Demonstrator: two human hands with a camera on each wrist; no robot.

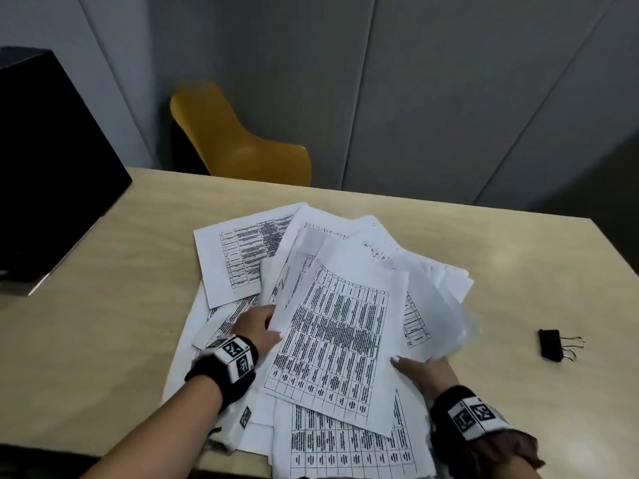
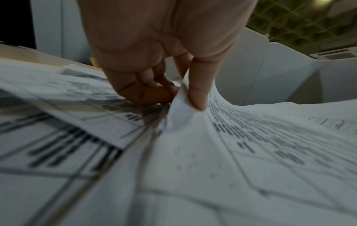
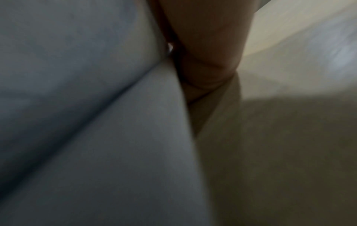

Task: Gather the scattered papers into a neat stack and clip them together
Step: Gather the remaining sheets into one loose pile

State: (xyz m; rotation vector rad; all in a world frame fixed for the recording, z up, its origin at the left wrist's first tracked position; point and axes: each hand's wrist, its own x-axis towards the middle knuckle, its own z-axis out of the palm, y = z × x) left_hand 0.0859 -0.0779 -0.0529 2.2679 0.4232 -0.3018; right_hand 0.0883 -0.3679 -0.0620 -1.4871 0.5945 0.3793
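I see the loose white printed papers heaped mid light wooden tabletop, their tables of text too blurred to read. My left hand pinches a sheet's edge; my right hand grips the pile's right side. The black metal binder clip lies apart, rightward.

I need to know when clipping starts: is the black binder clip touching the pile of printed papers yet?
Apart. The head view shows the black binder clip lying alone on the beige table, bare tabletop between it and the printed papers.
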